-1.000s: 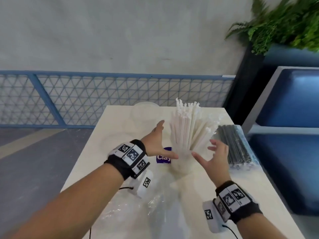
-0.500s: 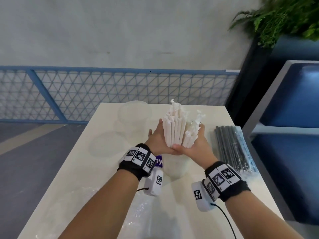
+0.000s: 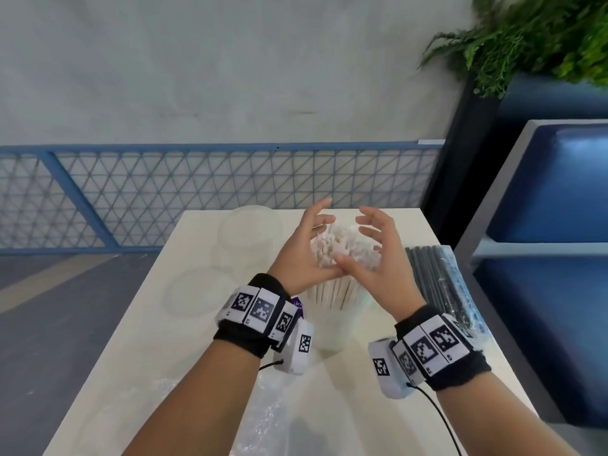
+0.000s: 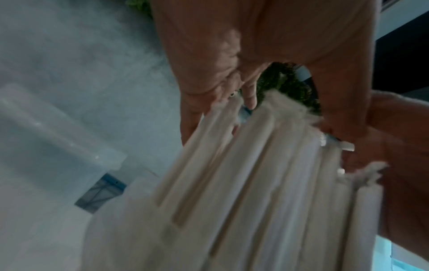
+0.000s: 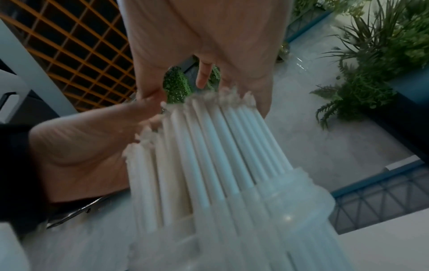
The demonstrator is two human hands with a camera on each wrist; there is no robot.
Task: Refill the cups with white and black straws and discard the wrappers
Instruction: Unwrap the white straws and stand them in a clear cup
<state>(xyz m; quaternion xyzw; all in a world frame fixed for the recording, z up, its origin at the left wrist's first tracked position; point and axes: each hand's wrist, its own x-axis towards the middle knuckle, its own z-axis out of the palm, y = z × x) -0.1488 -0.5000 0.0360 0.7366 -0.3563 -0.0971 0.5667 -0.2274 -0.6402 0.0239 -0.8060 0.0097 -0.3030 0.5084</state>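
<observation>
Both your hands cup the white straws (image 3: 342, 250) standing in the cup (image 3: 332, 319), left hand (image 3: 307, 255) and right hand (image 3: 375, 255) with fingers spread, gripping nothing (they're light, springy, slippery); gather them mid-bundle, just above the cup.

**Soft daylight, smeared wrist views**

The head view is bright and even, lit by diffuse daylight with no hard glare. Faint, soft shadows lie under the wrists on the pale table (image 3: 158, 324). The fern (image 3: 539, 31) at far right is streaked by motion blur, and the railing (image 3: 164, 195) bows with wide-angle distortion toward the left edge.

Both wrist views are dimmer and bluish. In the left wrist view the white straws (image 4: 267, 183) are smeared and soft, and the left hand (image 4: 232, 45) is close and out of focus. In the right wrist view the straws blur toward the near edge, with a small specular glint on the cup (image 5: 301, 210).
</observation>
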